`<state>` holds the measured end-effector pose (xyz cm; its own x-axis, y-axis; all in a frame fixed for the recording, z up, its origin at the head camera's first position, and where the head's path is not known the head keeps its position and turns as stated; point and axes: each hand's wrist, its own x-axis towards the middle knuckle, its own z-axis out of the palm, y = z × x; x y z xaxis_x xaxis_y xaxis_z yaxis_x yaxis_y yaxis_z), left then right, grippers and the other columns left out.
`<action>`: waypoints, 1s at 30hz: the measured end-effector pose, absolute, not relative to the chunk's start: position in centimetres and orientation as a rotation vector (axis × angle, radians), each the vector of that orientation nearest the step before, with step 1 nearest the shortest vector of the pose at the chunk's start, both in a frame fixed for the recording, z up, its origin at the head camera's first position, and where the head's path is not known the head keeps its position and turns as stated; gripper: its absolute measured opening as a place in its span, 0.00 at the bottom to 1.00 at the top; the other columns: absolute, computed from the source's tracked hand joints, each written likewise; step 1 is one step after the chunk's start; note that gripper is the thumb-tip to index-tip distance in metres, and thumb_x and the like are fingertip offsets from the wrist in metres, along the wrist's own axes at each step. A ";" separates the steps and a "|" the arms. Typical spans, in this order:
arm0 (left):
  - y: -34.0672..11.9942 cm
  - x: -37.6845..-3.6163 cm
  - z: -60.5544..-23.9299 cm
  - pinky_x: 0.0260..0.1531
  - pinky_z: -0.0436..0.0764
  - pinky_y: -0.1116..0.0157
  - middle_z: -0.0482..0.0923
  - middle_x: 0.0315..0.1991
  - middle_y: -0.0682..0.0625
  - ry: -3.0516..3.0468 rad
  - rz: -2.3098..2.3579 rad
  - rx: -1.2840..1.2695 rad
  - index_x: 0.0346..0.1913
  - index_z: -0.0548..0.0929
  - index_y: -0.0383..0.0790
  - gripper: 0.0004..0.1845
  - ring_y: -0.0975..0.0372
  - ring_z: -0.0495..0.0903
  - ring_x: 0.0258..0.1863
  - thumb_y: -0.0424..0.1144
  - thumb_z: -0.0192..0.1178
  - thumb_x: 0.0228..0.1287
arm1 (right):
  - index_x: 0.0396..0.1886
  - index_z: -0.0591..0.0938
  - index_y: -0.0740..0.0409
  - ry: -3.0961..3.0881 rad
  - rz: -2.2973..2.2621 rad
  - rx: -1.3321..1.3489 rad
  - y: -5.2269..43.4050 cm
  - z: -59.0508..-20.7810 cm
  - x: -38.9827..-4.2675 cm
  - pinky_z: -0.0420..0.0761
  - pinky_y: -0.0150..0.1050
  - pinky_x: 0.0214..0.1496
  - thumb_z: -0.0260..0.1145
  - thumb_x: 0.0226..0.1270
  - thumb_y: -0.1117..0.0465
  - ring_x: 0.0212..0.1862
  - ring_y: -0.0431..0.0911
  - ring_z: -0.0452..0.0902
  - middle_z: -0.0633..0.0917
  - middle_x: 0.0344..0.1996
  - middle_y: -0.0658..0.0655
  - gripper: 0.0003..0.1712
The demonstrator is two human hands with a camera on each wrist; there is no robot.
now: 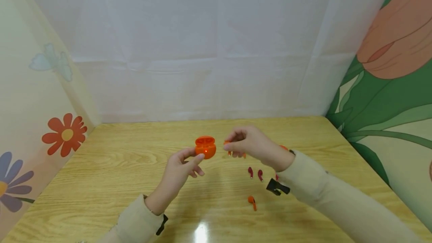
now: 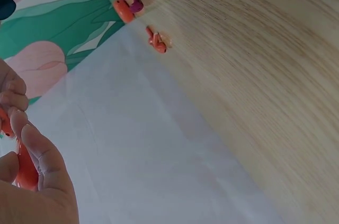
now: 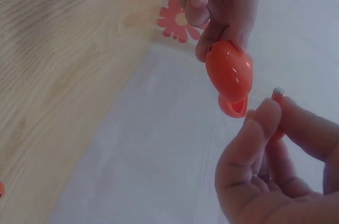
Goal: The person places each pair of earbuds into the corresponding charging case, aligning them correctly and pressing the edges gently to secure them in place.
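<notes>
My left hand [image 1: 189, 160] holds a small round orange earbud case [image 1: 205, 147] above the wooden table [image 1: 108, 168], thumb and fingertips curled round its lower half. The right wrist view shows the case [image 3: 230, 73] with its lid open, and it appears again in the left wrist view as an orange case [image 2: 24, 168]. My right hand [image 1: 236, 143] hovers just right of the case and pinches an orange earbud [image 1: 228, 144] between thumb and fingers. The bud is mostly hidden by the fingers [image 3: 265, 123].
On the table below my right wrist lie two dark red earbuds [image 1: 255, 173] and one orange earbud [image 1: 251, 201]. A small orange object [image 1: 284, 147] peeks out behind that wrist. Flower-printed walls close in the left and right sides, with a white sheet at the back.
</notes>
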<state>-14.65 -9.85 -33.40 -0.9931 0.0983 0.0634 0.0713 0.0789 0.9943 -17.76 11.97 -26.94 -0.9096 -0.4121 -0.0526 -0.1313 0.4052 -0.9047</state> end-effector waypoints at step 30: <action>-10.4 -14.7 -33.8 0.28 0.80 0.67 0.80 0.49 0.38 2.278 2.050 0.359 0.58 0.77 0.27 0.19 0.60 0.82 0.23 0.34 0.60 0.68 | 0.43 0.79 0.70 2.243 -1.663 -0.450 9.9 -27.4 -18.1 0.83 0.39 0.35 0.67 0.66 0.66 0.27 0.45 0.78 0.82 0.31 0.60 0.11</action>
<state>-14.69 -10.38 -33.78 -0.9713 0.2093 0.1127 0.1341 0.0909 0.9868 -18.14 9.93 -27.36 -0.9019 -0.4275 -0.0622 -0.0646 0.2759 -0.9590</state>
